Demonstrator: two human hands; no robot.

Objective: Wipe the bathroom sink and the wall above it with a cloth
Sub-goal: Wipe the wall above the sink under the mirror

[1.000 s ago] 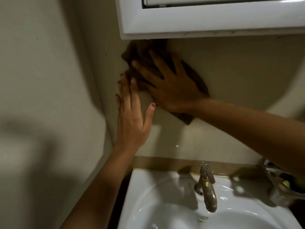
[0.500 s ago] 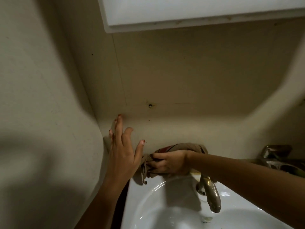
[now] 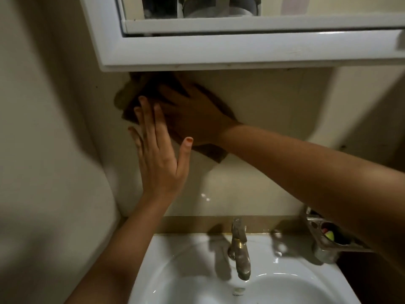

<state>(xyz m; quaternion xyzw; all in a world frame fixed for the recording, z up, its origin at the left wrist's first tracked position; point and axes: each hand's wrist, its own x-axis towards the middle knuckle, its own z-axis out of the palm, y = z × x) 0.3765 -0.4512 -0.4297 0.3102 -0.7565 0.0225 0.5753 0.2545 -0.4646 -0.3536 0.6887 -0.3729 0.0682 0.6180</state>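
Nearest the camera, the white sink (image 3: 186, 260) is sitting well below the grip, with the brass tap (image 3: 240, 253) poking up at its back rim. Off to the right of that, a metal holder (image 3: 324, 244) is sitting on the tabletop, partly hidden under the right forearm.

Going up, the left hand (image 3: 160, 163) is lying flat with fingers spread on the wall (image 3: 252, 189), just beside the grip and overlapping its lower left edge; it's holding nothing, apparently bracing.

Further back, the right hand (image 3: 195, 115) is pressing the brown cloth (image 3: 210, 150) against the wall with an open, splayed palm, so the grip is more of a flat pin than a closed hold. The cloth is bunching out past the fingers on the upper left and trailing a corner down to the lower right.

Right above the grip, the white cabinet (image 3: 219, 51) is hanging, its underside almost touching the cloth.

What could go wrong, I reckon: with only palm pressure holding it, the cloth could slip and drop into the sink. Knuckles could also be knocking that cabinet edge on an upward stroke, and the swinging forearm could be clipping the holder.
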